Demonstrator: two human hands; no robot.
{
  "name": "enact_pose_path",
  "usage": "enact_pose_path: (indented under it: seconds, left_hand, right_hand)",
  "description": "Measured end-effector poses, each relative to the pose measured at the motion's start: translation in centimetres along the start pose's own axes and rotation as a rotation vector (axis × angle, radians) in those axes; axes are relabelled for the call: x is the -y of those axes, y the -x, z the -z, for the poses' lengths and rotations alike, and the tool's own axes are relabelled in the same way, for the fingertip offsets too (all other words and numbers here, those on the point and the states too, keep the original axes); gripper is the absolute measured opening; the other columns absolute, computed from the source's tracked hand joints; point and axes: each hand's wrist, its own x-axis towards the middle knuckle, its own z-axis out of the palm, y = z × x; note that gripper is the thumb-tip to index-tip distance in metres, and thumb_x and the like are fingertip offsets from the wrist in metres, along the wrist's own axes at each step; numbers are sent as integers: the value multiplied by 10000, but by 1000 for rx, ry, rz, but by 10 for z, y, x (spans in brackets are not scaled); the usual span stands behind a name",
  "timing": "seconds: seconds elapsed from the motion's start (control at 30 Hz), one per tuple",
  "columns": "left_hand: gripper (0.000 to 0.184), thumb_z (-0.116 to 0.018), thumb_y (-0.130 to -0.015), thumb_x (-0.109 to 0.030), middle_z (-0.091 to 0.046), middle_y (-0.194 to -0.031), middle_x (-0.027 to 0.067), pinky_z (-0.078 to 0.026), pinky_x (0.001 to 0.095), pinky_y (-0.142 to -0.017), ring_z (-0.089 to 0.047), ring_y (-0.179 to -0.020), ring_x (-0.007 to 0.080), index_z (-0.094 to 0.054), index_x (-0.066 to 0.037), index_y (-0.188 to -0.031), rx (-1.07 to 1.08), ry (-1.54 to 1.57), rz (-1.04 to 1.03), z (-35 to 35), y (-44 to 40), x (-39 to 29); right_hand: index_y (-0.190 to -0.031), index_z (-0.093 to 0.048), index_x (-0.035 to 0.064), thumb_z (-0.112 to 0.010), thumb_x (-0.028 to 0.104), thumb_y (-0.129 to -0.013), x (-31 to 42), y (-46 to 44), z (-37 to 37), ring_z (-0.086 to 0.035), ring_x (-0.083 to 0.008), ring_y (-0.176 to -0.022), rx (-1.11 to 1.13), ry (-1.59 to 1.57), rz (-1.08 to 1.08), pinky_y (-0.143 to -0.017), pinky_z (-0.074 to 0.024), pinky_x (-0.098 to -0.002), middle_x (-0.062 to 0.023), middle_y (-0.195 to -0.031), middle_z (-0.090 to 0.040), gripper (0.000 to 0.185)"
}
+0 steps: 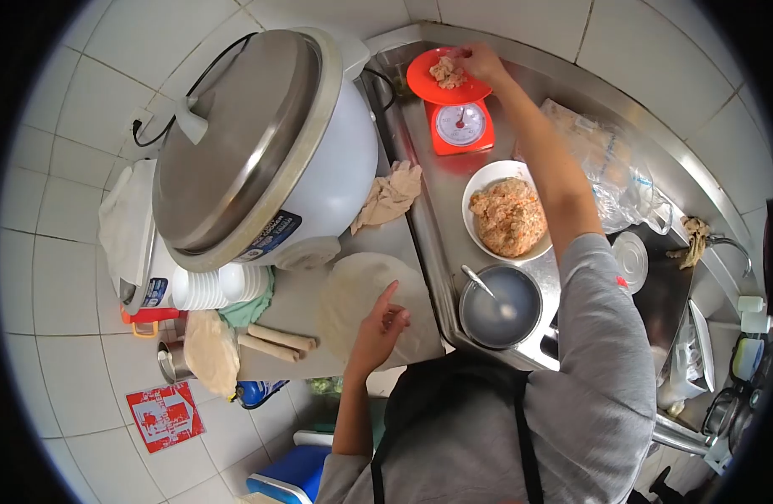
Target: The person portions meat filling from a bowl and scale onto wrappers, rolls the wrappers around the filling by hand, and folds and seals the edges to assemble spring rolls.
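Observation:
My right hand (481,65) is stretched out over the red plate (428,82) of a kitchen scale (460,124). Its blurred fingertips are at the edge of a lump of raw minced meat (447,72) lying on that plate; whether they grip any of it is unclear. Nearer to me stands a white bowl (479,186) of minced meat mixture (508,218) with orange bits. My left hand (378,332) hovers, holding nothing, over a pale round sheet (344,290), its index finger extended and the others loosely curled.
A metal bowl (502,329) with cloudy liquid and a spoon (479,281) sits by my body. A big rice cooker (244,143) stands at left, near a cloth (388,197), stacked white cups (210,287) and two rolling pins (273,343). Plastic bags (613,176) lie right of my forearm.

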Motion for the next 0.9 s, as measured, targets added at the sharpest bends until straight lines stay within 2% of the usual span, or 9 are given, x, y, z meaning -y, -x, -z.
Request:
enact_pose_path:
  seconds: [0.03, 0.13, 0.33, 0.43, 0.53, 0.63, 0.73, 0.8, 0.9]
  left_hand:
    - [541, -545, -930, -134, -606, -931, 93, -481, 267, -715, -605, -814, 142, -315, -84, -1417, 0, -4, 5, 3, 1, 3]
    - [541, -539, -935, -147, -606, -942, 90, -483, 267, -711, -605, -827, 145, -308, -77, -1419, 9, -8, 17, 5, 2, 6]
    - [538, -544, -929, -127, -597, -892, 74, -475, 256, -718, -594, -794, 127, -317, -71, -1414, 21, -28, -23, 4, -4, 2]
    - [539, -548, -925, -120, -594, -873, 69, -473, 250, -720, -589, -780, 117, -324, -75, -1412, 5, 6, -19, 2, -4, -5]
    - [541, -547, -926, -121, -594, -886, 72, -474, 251, -722, -588, -786, 116, -321, -75, -1415, -2, -3, -7, 2, -2, -7]
    - [543, -546, -927, -123, -595, -900, 75, -476, 254, -724, -588, -788, 116, -317, -71, -1416, -7, -18, 5, 3, -1, -5]
    - [546, -547, -927, -125, -596, -906, 73, -477, 256, -725, -588, -789, 117, -315, -67, -1417, -11, 13, 8, 5, 1, 0]
    - [546, -549, -926, -125, -596, -905, 72, -478, 256, -726, -588, -791, 119, -315, -67, -1416, -13, 24, 0, 5, 1, 2]
    - [545, -552, -926, -124, -593, -901, 72, -479, 257, -725, -590, -795, 122, -319, -72, -1415, -15, 19, -11, 5, 2, 3]
  right_hand:
    - [-868, -725, 113, -708, 290, -720, 1, 2, 6, -660, -252, -789, -11, 108, 67, -740, -511, -355, -117, -849, -692, 231]
    - [-866, -723, 117, -649, 305, -754, 13, 1, 27, -638, -287, -861, 21, 406, 31, -781, -501, -389, -129, -881, -681, 231]
    - [-912, -708, 117, -588, 281, -757, 27, 2, 48, -591, -310, -967, -27, 474, 119, -852, -477, -424, -155, -945, -646, 256]
    - [-869, -703, 60, -616, 298, -749, 30, -3, 43, -646, -305, -805, -155, 511, 211, -738, -508, -378, -148, -855, -679, 280]
    - [-831, -676, 44, -609, 286, -751, 28, -16, 39, -633, -311, -798, -116, 490, 141, -731, -498, -393, -153, -824, -664, 263]
    - [-830, -636, 20, -605, 309, -777, 51, -9, 30, -621, -324, -783, -106, 325, 181, -730, -485, -414, -169, -777, -640, 295]
    - [-855, -616, 9, -592, 330, -817, 52, -8, 6, -604, -340, -844, -51, 263, 278, -756, -477, -421, -190, -890, -628, 324]
    - [-901, -613, 24, -568, 339, -845, 41, -10, -21, -587, -346, -905, 123, 364, 157, -783, -473, -424, -182, -967, -609, 324]
    - [-967, -612, 67, -544, 332, -866, 33, 18, -43, -580, -330, -982, 59, 629, 279, -805, -485, -450, -152, -1041, -600, 291]
